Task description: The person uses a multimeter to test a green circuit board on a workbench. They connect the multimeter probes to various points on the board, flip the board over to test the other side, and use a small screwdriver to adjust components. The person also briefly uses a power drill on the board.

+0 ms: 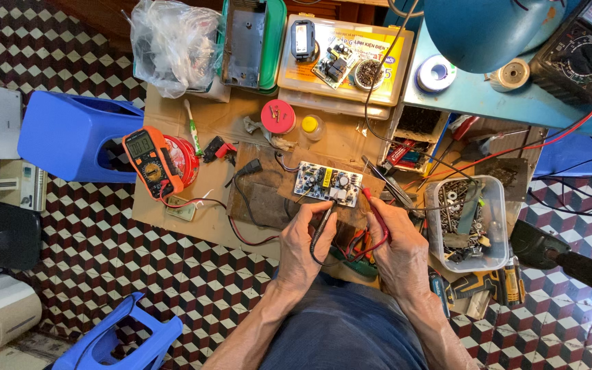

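Left hand (304, 248) pinching slim black meter probe (324, 220), right hand (399, 241) gripping slim red probe (377, 218), both touching small blue-green circuit board (327, 183) lying centre on brown wooden block (262, 199). Risking a slipping tip bridging neighbouring solder points, likely shorting them.

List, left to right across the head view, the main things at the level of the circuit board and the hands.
Blue plastic stool → orange multimeter → left hand holding the black probe, below the circuit board → right hand with the red probe → clear tub of screws.

Cardboard sheet (173, 120) on tiled floor (104, 253), bearing circuit board (327, 183), multimeter (149, 161).
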